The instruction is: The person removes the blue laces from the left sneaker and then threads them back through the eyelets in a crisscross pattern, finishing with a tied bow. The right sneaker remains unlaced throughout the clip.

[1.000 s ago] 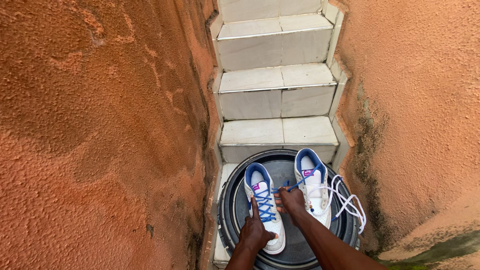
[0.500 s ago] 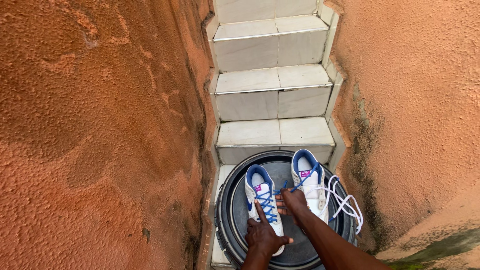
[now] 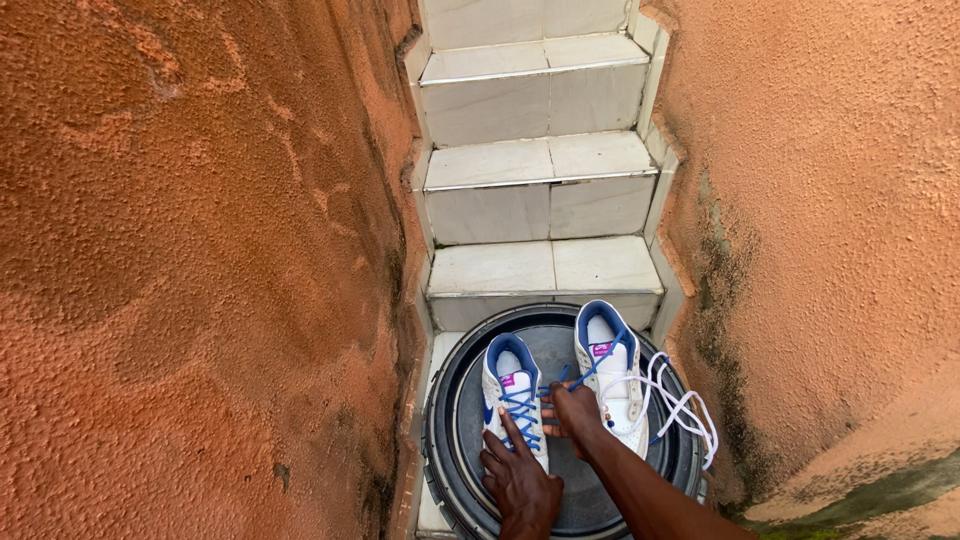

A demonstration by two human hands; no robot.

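Head view. Left hand: flat, fingers spread, pressing on the toe of the left shoe, nothing clasped. Right hand: fingers pinched on a blue lace running up to the right shoe. Both shoes: white with blue lining, side by side on a round black lid. Loose white lace: draped over the lid's right rim. Pale steps beyond; orange rough walls either side.

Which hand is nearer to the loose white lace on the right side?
Right. The right hand holds a blue lace between the two shoes, closer to the white lace. The left hand rests on the left shoe, farther away.
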